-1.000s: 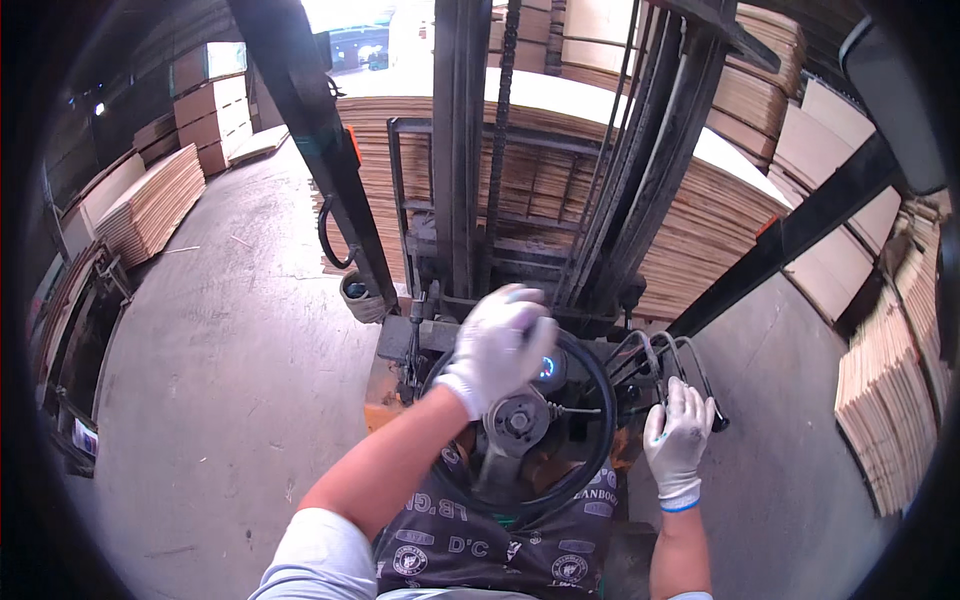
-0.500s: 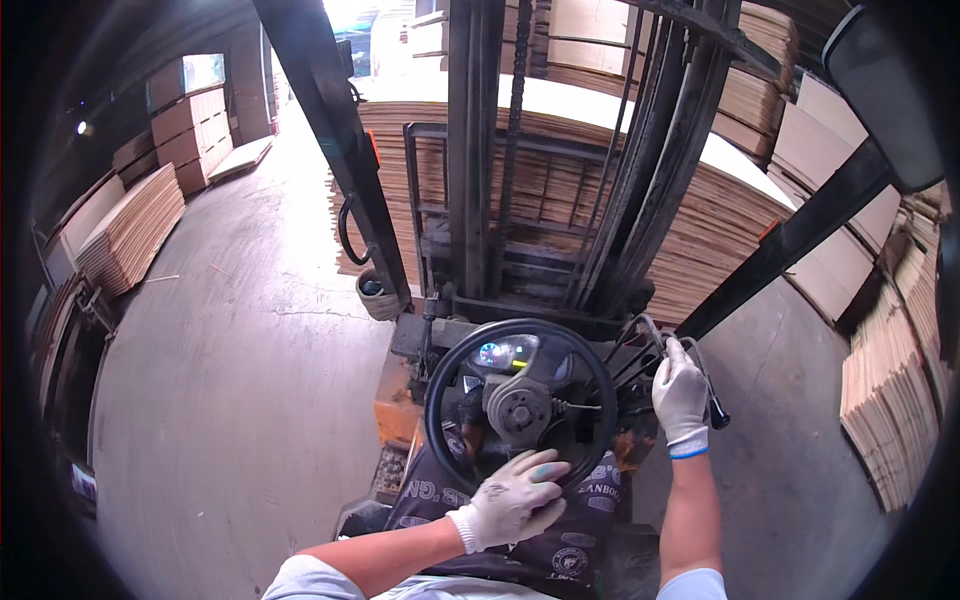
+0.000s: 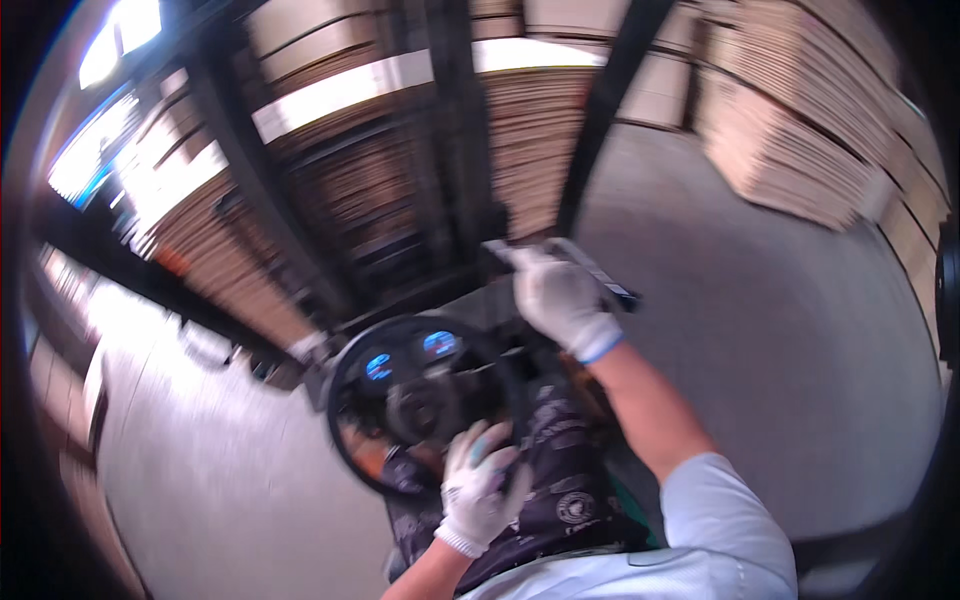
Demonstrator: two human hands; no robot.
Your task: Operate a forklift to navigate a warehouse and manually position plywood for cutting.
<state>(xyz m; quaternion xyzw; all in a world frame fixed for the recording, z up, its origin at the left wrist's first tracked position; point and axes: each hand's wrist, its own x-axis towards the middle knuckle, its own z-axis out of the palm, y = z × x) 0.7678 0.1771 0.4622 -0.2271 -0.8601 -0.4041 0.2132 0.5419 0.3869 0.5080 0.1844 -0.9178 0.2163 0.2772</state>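
Note:
I sit at the controls of a forklift. My left hand (image 3: 484, 492), in a white work glove, is at the lower right of the black steering wheel (image 3: 338, 440), its fingers bent over the rim. Motion blur softens its outline. My right hand (image 3: 562, 297), gloved too, is closed round a control lever (image 3: 500, 252) to the right of the wheel. Another bent lever with a black tip (image 3: 622, 296) sticks out beside that hand. Two lit blue gauges (image 3: 438, 344) show through the wheel. Ahead, behind the dark mast (image 3: 455, 130), is a wide stack of thin wood sheets (image 3: 535, 140).
More strapped stacks of wood sheets (image 3: 790, 140) stand at the far right. Grey concrete floor (image 3: 760, 350) spreads to the right and floor (image 3: 220, 460) also shows on the left. A dark cab post (image 3: 615, 110) rises ahead of my right hand. Bright light comes in at the upper left.
My view has swung to the right, so the wheel and mast now sit further left and tilted. My right hand stays at the lever, my left at the wheel's lower rim.

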